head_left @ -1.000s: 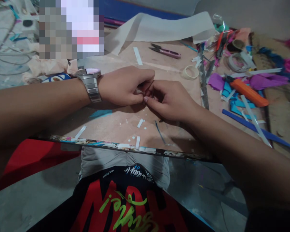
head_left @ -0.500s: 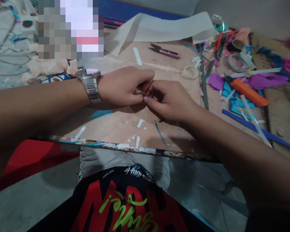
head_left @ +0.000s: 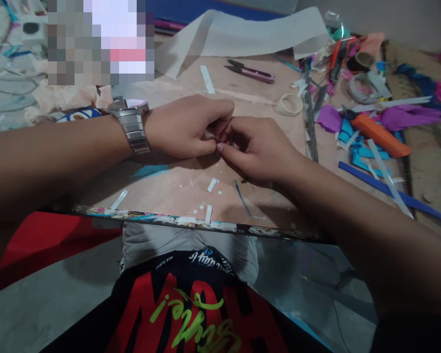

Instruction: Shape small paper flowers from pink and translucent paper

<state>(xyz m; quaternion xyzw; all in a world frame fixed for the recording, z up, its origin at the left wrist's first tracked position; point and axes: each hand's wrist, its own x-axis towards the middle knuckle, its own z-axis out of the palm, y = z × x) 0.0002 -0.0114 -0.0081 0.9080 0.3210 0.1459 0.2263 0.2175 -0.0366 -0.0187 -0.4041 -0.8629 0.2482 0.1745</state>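
Over the middle of the board, my left hand (head_left: 191, 126) and my right hand (head_left: 260, 147) meet with their fingertips touching. Each is closed in a pinch. A tiny pale bit shows between the left thumb and forefinger, too small and too hidden to name. What the right fingertips hold is covered by the fingers. On the left wrist is a metal watch (head_left: 134, 130). Just below the hands, short white strips (head_left: 212, 185) and small white dots lie on the board (head_left: 183, 196). Beyond the hands lie thread snips (head_left: 250, 73) and another white strip (head_left: 207, 79).
A roll of tape (head_left: 290, 104) sits near the board's right edge. Farther right are an orange-handled cutter (head_left: 380, 135), a clear tape roll (head_left: 363, 88), a blue strip (head_left: 389, 189) and purple scraps (head_left: 409, 117). A curling white sheet (head_left: 250, 37) lies at the back.
Both hands keep the same pinch at nearly the same spot. The view has shifted slightly, so the hands and table things sit a little higher in the picture.
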